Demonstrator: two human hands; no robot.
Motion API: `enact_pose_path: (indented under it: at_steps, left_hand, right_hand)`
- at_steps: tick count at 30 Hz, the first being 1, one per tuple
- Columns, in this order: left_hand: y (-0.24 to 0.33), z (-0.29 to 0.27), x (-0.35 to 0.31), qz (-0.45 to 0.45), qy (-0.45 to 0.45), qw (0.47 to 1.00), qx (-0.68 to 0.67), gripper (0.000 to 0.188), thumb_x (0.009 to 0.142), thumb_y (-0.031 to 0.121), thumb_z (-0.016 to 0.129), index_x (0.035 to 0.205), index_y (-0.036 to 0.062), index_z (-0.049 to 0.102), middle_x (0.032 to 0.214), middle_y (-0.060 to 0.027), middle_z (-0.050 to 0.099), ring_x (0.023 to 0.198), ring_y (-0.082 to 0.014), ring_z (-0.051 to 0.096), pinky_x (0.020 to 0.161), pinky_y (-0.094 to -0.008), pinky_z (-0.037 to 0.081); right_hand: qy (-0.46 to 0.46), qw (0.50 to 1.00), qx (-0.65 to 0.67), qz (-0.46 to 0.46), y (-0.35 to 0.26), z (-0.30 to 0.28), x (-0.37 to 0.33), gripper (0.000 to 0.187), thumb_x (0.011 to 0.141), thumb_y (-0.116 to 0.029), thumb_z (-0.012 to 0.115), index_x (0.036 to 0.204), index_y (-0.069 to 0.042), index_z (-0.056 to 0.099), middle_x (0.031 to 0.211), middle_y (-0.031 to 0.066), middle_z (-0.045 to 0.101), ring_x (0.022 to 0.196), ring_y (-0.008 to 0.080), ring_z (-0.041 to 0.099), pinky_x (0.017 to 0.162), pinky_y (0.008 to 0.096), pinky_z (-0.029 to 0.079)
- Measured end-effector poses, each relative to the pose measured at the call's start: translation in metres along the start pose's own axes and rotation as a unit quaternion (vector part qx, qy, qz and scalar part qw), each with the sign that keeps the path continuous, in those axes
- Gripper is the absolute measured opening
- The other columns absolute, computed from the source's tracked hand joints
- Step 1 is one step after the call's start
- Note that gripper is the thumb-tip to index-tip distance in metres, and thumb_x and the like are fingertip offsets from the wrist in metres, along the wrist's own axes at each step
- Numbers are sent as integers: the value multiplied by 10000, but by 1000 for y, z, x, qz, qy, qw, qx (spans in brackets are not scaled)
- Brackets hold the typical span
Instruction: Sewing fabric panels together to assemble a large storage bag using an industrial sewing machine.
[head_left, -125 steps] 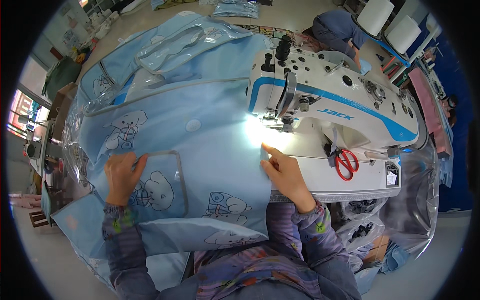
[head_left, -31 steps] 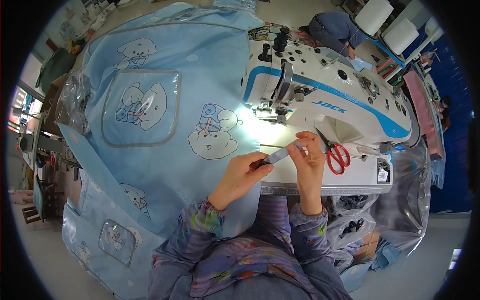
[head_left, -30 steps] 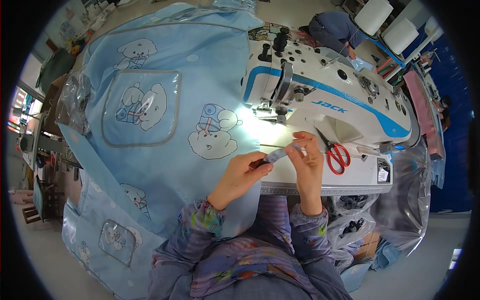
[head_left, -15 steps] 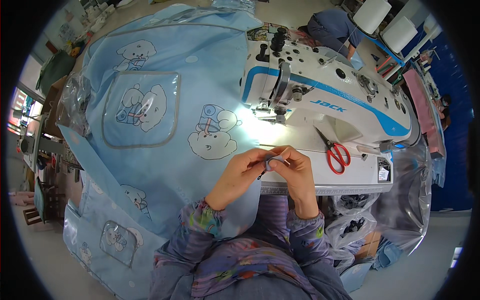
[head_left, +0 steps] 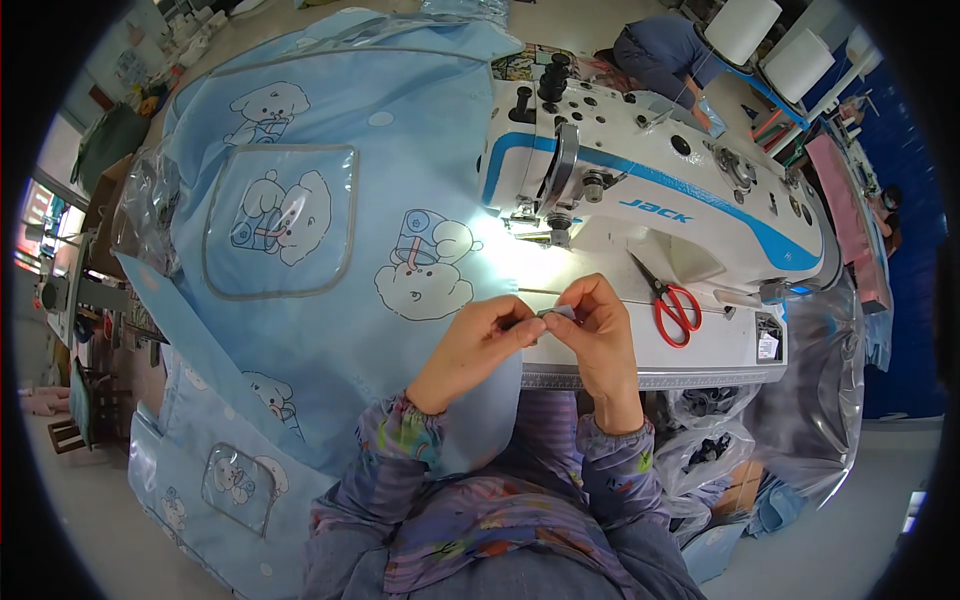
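Observation:
Between my left hand (head_left: 472, 345) and my right hand (head_left: 605, 345), a small grey piece of fabric (head_left: 560, 311) is pinched at the fingertips. Both hands are closed on it, thumbs nearly meeting, above the front edge of the sewing table. Part of the piece is hidden by my fingers. Light blue fabric (head_left: 330, 340) printed with white puppies lies to the left, with my left forearm over it. A clear pocket (head_left: 280, 220) with grey edging is on that fabric. Just beyond my hands stands a white and blue sewing machine (head_left: 640, 190), its needle area lit.
Red-handled scissors (head_left: 678, 315) lie on the table right of my hands. Plastic bags (head_left: 712, 450) with dark items hang below the table's right side. Thread cones (head_left: 742, 30) stand at the upper right. Beyond the machine, a person (head_left: 660, 60) bends down.
The grey piece has been turned in my fingers and shows less. A small dark end that hung below it is out of sight. My right fingers have lifted slightly.

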State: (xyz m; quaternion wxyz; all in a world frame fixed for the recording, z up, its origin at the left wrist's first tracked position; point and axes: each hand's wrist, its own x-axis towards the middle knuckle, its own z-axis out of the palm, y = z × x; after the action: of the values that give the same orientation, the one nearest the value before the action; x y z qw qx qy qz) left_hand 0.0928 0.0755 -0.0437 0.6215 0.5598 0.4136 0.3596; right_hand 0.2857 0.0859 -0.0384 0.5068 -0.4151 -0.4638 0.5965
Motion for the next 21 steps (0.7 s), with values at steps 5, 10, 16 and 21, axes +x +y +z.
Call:
enact_pose_path:
  at_steps: [5,10,16,21]
  left_hand:
    - [-1,-4,1,24,16,998,-58,175,1015,142,635,1027,-32,641,915,-18,644,857,-70,581,771,-242,476]
    - [4,-4,-1,37,25,997,63,167,1014,152,631,1039,-13,633,906,-5,640,846,-85,567,748,-250,458]
    - [9,0,-1,34,39,995,80,199,1013,210,634,1017,11,625,866,-7,629,797,-91,528,654,-282,426]
    - [0,-11,0,52,64,985,151,179,984,194,648,1012,18,633,832,-41,632,750,-144,550,619,-308,420]
  right_hand:
    - [-43,996,-4,73,-2,-8,1,183,912,6,722,1091,-6,688,928,14,673,843,79,601,745,232,484]
    - [-34,989,-138,35,0,-9,1,79,934,-40,716,967,28,739,793,30,712,720,64,611,660,225,494]
    - [-27,987,-156,10,-2,-5,-1,67,919,-34,733,949,26,722,787,30,706,700,62,614,624,222,494]
    - [-47,986,-154,45,4,-5,9,74,928,-41,720,920,25,688,774,31,693,675,60,610,603,219,501]
